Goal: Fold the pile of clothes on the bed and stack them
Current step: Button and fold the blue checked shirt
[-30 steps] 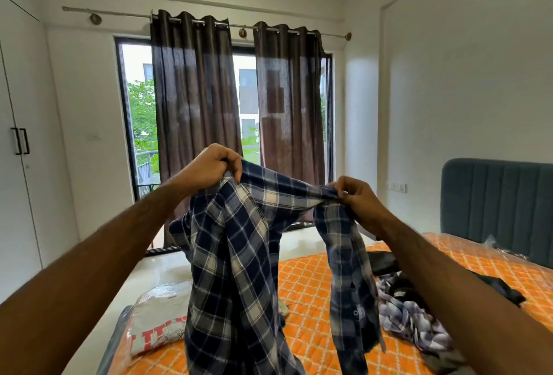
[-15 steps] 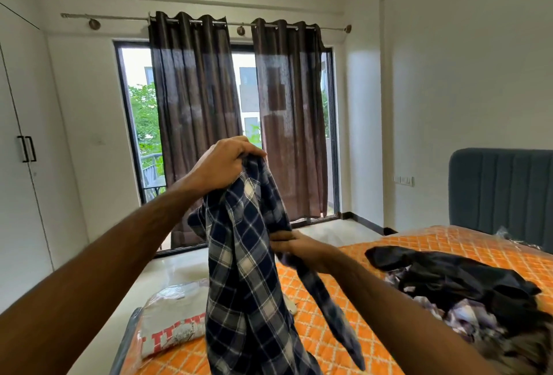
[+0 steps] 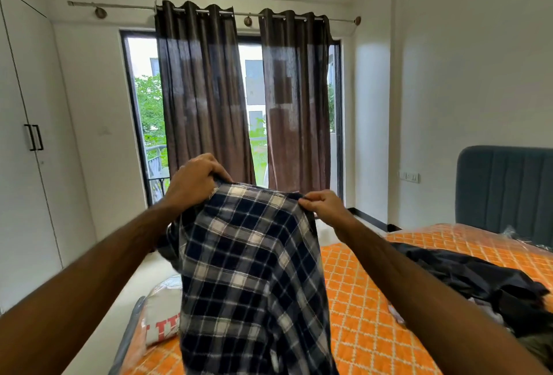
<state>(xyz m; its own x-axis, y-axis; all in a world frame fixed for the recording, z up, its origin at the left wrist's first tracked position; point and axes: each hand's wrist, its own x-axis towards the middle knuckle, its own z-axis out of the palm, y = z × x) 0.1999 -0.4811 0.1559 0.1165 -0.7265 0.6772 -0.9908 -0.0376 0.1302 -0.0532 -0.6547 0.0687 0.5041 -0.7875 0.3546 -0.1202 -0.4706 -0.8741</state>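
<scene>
- A navy-and-white plaid shirt point(image 3: 254, 273) is held up in the air above the near left part of the bed point(image 3: 368, 314), hanging free from its top edge.
- The left hand point(image 3: 194, 183) is curled round a bunched upper corner of the shirt, with the fabric gathered inside the fingers.
- The right hand point(image 3: 324, 205) pinches the opposite upper corner between thumb and fingertips, so that the top edge is stretched between the two hands.
- The cloth is judged light, soft and limp: it drapes in loose folds, sags below the grip and will not keep a shape unless laid flat.
- Little slipperiness is expected from a woven cotton-like weave; nothing fragile is seen on it.
- The best hold is judged to be at the shoulder seams or collar ends, where the fabric is doubled and the panel hangs square.
- A dark heap of unfolded clothes point(image 3: 478, 281) lies on the orange quilted cover at the right, well apart from the shirt.
- A plastic-wrapped pale item point(image 3: 163, 317) with red lettering rests at the near left edge of the bed, partly hidden behind the shirt.
</scene>
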